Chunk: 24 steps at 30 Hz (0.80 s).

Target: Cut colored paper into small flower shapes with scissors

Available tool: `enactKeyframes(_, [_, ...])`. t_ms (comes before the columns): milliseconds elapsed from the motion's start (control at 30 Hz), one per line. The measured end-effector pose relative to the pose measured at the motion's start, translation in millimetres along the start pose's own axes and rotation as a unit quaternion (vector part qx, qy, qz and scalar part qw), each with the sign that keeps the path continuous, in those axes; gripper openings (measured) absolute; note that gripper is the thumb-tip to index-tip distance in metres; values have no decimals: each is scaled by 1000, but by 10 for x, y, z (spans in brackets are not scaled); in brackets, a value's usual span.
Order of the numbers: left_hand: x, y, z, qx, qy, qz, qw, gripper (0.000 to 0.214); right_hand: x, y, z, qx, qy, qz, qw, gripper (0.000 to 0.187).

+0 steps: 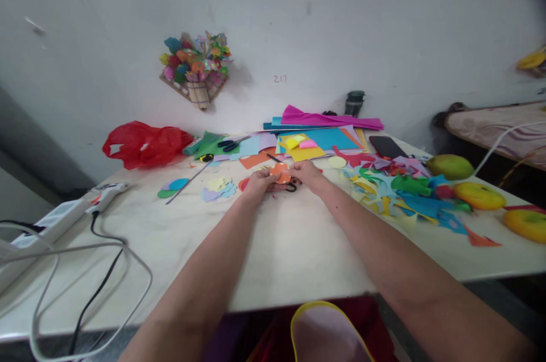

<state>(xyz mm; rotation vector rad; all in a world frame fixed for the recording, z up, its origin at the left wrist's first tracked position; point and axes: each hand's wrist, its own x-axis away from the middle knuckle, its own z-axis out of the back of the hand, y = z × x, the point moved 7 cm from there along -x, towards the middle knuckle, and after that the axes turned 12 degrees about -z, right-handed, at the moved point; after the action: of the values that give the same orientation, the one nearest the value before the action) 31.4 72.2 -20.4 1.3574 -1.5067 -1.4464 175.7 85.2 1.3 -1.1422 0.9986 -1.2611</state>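
Both my arms reach out over the white table. My left hand and my right hand meet at the table's middle, fingers closed on a small orange paper cut-out held between them. Just under the paper lie small black-handled scissors, partly hidden by my right hand. Pale cut paper shapes lie to the left of my left hand.
Coloured paper sheets are stacked at the back, with scraps to the right, a dark phone and three mangoes. A red plastic bag, larger scissors, a glue gun and cables are on the left.
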Motion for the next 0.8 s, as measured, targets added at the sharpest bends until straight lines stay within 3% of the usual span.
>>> enactKeyframes(267, [7, -1, -11, 0, -10, 10, 1000, 33, -16, 17, 10, 2, 11, -2, 1000, 27])
enactKeyframes(533, [5, 20, -8, 38, 30, 33, 998, 35, 6, -2, 12, -21, 12, -17, 1000, 24])
enactKeyframes(800, [9, 13, -27, 11, -19, -3, 1000, 36, -11, 9, 17, -22, 16, 0, 1000, 27])
